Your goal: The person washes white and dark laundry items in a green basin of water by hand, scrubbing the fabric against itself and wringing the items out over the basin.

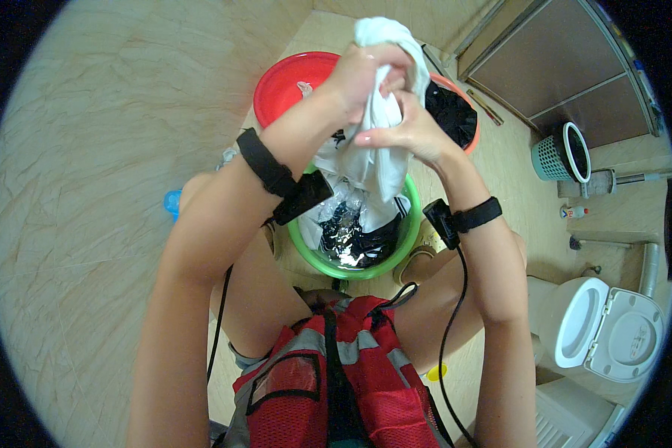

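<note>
A wet white garment (389, 162) hangs bunched between my hands, above a green basin (358, 273). My left hand (372, 73) grips its upper part, where a fold loops over the fingers. Just below and to the right, my right hand (411, 129) is wrapped around the twisted cloth, its thumb lying across the front. The garment's lower end drops towards the basin. Dark clothes (364, 238) lie in water there, together with a white piece with black stripes (385, 213). Suds partly cover the water.
Behind the hands stand a red basin (291, 73) and an orange basin (475, 143) with black clothing (453, 115). To the right are a basket (550, 159), a bottle (572, 212) and a toilet (582, 322) with its lid up. Black cables (447, 336) trail from both wrist straps.
</note>
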Demonstrator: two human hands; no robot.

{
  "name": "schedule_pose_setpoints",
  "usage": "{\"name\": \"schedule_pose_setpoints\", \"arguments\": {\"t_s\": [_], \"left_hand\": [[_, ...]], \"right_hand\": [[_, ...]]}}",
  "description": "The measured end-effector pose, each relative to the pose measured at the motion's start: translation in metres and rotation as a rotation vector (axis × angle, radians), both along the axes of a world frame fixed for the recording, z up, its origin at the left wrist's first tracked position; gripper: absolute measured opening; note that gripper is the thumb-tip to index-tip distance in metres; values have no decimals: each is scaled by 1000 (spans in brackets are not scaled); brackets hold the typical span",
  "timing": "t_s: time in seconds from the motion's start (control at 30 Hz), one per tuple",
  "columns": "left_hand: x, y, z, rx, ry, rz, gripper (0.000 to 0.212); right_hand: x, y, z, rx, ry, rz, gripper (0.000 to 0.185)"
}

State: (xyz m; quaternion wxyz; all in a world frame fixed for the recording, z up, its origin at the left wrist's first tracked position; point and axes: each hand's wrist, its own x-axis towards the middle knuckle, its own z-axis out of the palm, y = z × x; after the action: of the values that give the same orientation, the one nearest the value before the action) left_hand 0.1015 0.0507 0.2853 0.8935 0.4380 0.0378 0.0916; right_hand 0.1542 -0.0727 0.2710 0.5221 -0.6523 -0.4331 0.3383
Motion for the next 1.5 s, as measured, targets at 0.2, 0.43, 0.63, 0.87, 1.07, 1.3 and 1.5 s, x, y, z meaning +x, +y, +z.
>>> {"name": "schedule_pose_setpoints", "arguments": {"t_s": [0.2, 0.43, 0.63, 0.87, 1.07, 1.3, 1.5], "left_hand": [[-6, 25, 6, -77, -168, 3, 31], [-1, 21, 7, 11, -144, 288, 20], [1, 31, 8, 158, 48, 287, 19], [6, 20, 14, 214, 309, 192, 65], [12, 2, 29, -162, 215, -151, 53], [23, 8, 10, -359, 173, 192, 23], [28, 25, -1, -317, 112, 319, 20]], "right_hand": [[-10, 12, -19, 31, 24, 27, 54], [1, 13, -28, 22, -192, -376, 38], [21, 13, -4, 222, -329, -772, 33], [24, 29, 24, 514, -181, -877, 24], [32, 38, 37, 681, -32, -860, 31], [5, 30, 28, 553, 326, -621, 38], [-14, 5, 27, 354, -1097, -577, 86]]}}
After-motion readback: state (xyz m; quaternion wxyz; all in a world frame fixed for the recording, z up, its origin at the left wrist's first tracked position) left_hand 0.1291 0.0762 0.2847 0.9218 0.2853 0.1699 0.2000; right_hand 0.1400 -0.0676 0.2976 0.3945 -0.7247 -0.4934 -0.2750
